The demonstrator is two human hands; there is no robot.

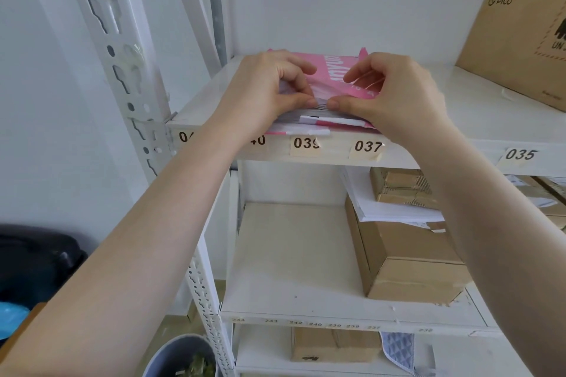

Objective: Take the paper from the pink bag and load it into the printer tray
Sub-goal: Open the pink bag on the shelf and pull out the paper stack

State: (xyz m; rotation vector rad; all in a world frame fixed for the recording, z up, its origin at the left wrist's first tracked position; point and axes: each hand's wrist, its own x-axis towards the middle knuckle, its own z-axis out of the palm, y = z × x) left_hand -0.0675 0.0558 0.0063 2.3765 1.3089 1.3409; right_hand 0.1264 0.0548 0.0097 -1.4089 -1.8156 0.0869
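Pink bag: the pink bag [332, 72] lies flat on the top shelf [477, 107] at its front edge, near the left post; white lettering runs across its top, too foreshortened to read.
Paper: the white edges of the paper [321, 121] show at the bag's torn front opening, at 6 o'clock from the bag's middle, just over the shelf lip.
Left hand: the left hand [263, 92] sits at 9 o'clock of the bag, thumb and fingers pressed together, pinching crumpled wrapper at the opening.
Right hand: the right hand [395, 92] sits at 3 o'clock, thumb tip almost touching the left thumb, index curled on the pink top, pinching the wrapper too.
Shelf labels: tags on the lip read 039 [306, 143], 037 [367, 147] and 035 [520, 154]; two more at the left are partly hidden by the left forearm.
PICO box: a brown carton printed "PICO" [520, 40] stands at 2 o'clock, well apart from the bag.
Lower shelf: at 5 o'clock, a taped cardboard box [410, 263] with loose white sheets [389, 208] and a smaller carton on it; small numbers on this lip, 244 to 237.
Floor: a grey bin [180, 355] at 7 o'clock, beside the perforated post [122, 49].
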